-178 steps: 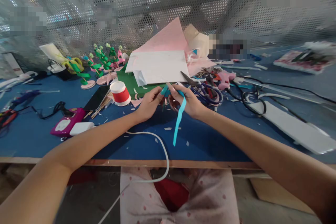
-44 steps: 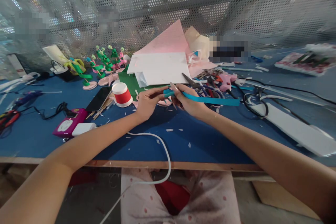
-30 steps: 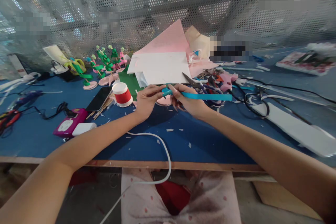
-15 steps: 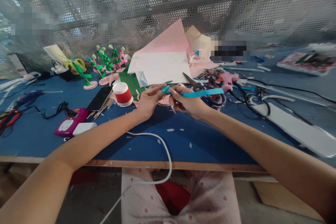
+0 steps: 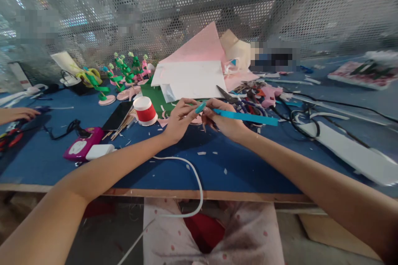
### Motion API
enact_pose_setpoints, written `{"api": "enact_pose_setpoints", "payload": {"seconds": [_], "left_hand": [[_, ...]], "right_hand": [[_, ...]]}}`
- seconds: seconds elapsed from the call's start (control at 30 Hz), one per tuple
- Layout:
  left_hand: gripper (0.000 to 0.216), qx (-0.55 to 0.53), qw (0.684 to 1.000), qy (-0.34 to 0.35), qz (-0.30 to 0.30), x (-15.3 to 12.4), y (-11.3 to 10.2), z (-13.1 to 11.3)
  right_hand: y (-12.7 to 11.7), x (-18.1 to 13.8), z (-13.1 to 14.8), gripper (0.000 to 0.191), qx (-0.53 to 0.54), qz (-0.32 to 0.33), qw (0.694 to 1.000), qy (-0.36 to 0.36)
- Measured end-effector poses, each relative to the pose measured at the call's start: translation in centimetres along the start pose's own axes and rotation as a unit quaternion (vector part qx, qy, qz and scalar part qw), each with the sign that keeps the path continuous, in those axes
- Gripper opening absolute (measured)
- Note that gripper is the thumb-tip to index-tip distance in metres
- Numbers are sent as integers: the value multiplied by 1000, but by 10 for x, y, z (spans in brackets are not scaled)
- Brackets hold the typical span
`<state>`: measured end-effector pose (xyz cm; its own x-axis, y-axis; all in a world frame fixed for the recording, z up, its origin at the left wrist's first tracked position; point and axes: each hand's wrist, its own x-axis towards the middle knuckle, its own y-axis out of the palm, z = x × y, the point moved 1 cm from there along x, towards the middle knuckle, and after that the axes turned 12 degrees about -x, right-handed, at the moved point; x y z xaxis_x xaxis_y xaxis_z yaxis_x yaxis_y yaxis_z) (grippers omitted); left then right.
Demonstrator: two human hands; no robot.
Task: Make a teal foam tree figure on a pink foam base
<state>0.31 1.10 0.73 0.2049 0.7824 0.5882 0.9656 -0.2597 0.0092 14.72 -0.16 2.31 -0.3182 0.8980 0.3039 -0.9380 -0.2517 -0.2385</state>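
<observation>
- Both of your hands meet over the middle of the blue table [image 5: 236,165], just right of the red-and-white cup [image 5: 145,112].
- Your left hand [image 5: 178,121] pinches the left tip of the blue strip [image 5: 248,116] between thumb and fingertips.
- Your right hand [image 5: 223,121] is closed on the same strip just beside it, and the free length runs out to the right.
- Scissors [image 5: 228,96] lie just beyond your right hand, with a white sheet [image 5: 192,78] farther back.
- Another person's hand [image 5: 18,112] rests at the left edge.
</observation>
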Motion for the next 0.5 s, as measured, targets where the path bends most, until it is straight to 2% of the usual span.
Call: {"api": "enact_pose_setpoints", "payload": {"seconds": [0.2,0.4,0.5], "left_hand": [[23,11,1000,-1,10,0,0,3],[21,-65,998,-11,17,0,1,9],[21,-97,995,-31,19,-1,2,12]], "right_hand": [[-1,0,-5,44,-21,1,999,37],[0,-1,1,43,-21,-26,999,18],[-1,0,2,45,-14,-7,1000,16]]}}
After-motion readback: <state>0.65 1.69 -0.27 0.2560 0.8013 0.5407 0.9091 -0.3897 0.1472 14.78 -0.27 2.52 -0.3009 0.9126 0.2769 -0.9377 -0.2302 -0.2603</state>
